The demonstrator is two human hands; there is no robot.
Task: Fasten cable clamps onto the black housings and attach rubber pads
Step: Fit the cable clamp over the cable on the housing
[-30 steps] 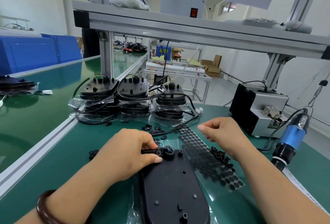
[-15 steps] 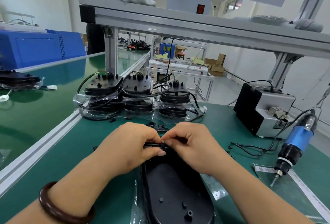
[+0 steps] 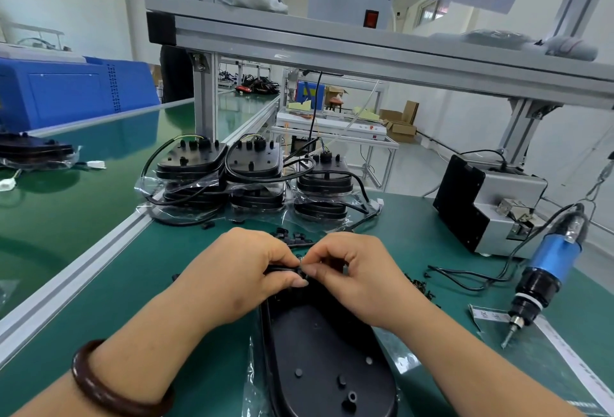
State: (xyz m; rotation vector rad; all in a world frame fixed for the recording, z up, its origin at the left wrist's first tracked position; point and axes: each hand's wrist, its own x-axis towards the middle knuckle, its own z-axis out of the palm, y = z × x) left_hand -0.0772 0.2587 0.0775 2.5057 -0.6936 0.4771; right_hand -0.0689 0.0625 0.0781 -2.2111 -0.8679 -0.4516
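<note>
Pinching black cable (image 3: 282, 268) at far end of black housing (image 3: 319, 360), left hand (image 3: 242, 270) steadies it; right hand (image 3: 362, 280) pinches small black piece (image 3: 300, 272) against cable, probably clamp. Housing lies flat before person. Advice: hold cable straight, seat clamp fully, then take electric screwdriver (image 3: 551, 263), right of housing.

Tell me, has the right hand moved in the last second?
Yes. The right hand has come left: from off to the right of the black housing to over its far end, meeting the left hand, which grips the cable.
</note>
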